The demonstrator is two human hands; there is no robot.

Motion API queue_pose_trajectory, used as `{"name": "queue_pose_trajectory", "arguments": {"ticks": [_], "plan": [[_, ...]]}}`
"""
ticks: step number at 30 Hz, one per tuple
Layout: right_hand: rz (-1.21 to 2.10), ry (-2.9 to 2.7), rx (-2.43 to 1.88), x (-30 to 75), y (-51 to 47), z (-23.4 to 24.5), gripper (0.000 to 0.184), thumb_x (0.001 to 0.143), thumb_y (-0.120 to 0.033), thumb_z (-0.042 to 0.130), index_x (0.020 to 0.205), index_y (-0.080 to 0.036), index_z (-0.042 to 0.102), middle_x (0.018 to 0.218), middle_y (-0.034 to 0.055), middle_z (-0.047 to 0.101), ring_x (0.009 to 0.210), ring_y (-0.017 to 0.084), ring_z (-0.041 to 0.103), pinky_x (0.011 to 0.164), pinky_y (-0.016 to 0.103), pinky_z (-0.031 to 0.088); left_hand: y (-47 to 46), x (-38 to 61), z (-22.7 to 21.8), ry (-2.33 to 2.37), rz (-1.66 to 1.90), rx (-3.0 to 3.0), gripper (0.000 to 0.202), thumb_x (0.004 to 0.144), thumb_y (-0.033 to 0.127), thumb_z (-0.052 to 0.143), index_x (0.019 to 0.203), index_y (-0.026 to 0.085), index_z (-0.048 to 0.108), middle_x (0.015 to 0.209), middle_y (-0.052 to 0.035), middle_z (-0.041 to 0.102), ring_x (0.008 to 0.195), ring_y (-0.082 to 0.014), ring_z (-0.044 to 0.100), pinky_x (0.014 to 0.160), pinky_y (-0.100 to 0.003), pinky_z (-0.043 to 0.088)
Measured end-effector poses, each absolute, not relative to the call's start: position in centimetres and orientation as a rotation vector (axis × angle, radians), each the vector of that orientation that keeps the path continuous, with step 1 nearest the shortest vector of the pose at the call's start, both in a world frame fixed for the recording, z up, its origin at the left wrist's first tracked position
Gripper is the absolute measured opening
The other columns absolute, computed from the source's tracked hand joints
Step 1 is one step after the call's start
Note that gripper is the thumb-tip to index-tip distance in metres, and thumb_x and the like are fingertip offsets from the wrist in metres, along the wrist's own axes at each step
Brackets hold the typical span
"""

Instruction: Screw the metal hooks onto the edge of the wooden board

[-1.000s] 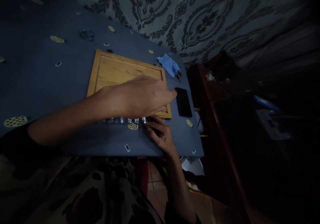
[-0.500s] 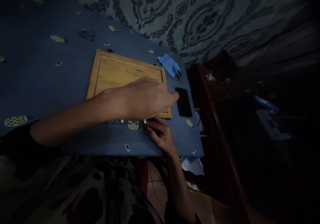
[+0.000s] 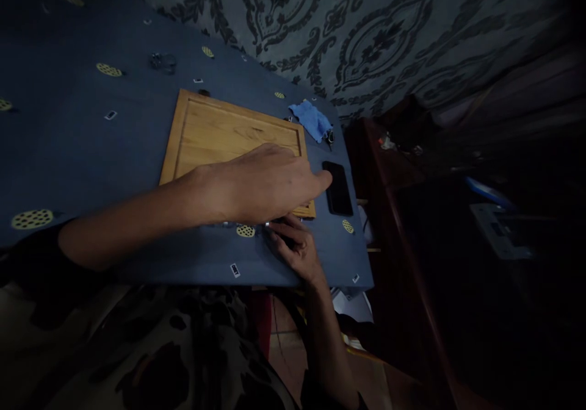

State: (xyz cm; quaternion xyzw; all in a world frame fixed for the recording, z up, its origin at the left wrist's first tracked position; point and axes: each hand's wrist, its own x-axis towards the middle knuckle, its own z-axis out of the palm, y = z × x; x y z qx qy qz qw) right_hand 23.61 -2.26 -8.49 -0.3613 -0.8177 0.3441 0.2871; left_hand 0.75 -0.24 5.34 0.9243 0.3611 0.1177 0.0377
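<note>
My left hand (image 3: pixel 270 181) reaches across the near half of a wooden board (image 3: pixel 220 120), palm down. Its thumb sticks out to the right, over the edge of a black phone (image 3: pixel 339 188). The other fingers bend down out of sight, so what they hold, if anything, is hidden. Close to the board's near edge, my right hand (image 3: pixel 296 245) is closed in a pinch. At its fingertips is the end of a thin shiny strip (image 3: pixel 267 223), which runs left along the board and is mostly covered by my left hand and forearm.
A blue cloth (image 3: pixel 311 119) lies beyond the board's right corner, with a small dark object (image 3: pixel 329 136) beside it. Dark small items (image 3: pixel 162 62) rest at the back left of the blue patterned tablecloth (image 3: pixel 137 135). Dark red furniture (image 3: pixel 398 215) stands to the right.
The view has shifted very slightly. My left hand has moved a touch right and down, hiding more of the shiny strip. My right hand keeps its pinch.
</note>
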Motion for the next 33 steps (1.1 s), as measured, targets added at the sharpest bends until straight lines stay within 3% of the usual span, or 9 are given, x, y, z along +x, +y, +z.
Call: {"name": "queue_pose_trajectory", "arguments": {"ticks": [6,15,23,33], "plan": [[0.947,-2.163,-0.948,23.65,-2.29,-8.52,0.021,0.096,-0.031,0.065,0.108,-0.028,0.081,0.135,0.008,0.071,0.117,0.028,0.07,0.1,0.05,0.058,-0.57,0.83,5.26,1.113,0.401,2.85,0.023,0.086,0.005,0.049,0.1,0.016,0.064,0.056,-0.0001,0.06,0.047,-0.0159,0.045,0.052,-0.032,0.027],[0.964,-2.147,-0.981,23.77,-2.37,-8.63,0.021,0.095,-0.034,0.066,0.108,-0.027,0.081,0.131,0.0087,0.073,0.12,0.03,0.069,0.103,0.05,0.057,-0.44,0.94,5.65,1.086,0.339,2.823,0.005,0.091,0.011,0.057,0.094,0.015,0.06,0.057,0.0026,0.055,0.043,-0.0122,0.036,0.049,-0.031,0.025],[0.953,-2.178,-0.995,23.7,-2.29,-8.5,0.023,0.095,-0.035,0.065,0.11,-0.028,0.081,0.132,0.008,0.072,0.119,0.029,0.069,0.102,0.05,0.058,-0.11,1.04,5.06,1.057,0.42,2.808,0.009,0.099,0.021,0.053,0.099,0.015,0.059,0.06,0.0009,0.059,0.045,-0.0127,0.038,0.049,-0.03,0.024],[0.959,-2.17,-0.992,23.84,-2.28,-8.62,0.022,0.094,-0.031,0.067,0.11,-0.027,0.081,0.134,0.008,0.072,0.12,0.029,0.069,0.103,0.05,0.057,-0.06,0.91,4.88,0.948,0.364,2.839,0.012,0.087,0.007,0.056,0.093,0.018,0.053,0.061,0.0041,0.048,0.047,-0.0127,0.033,0.046,-0.031,0.022]]}}
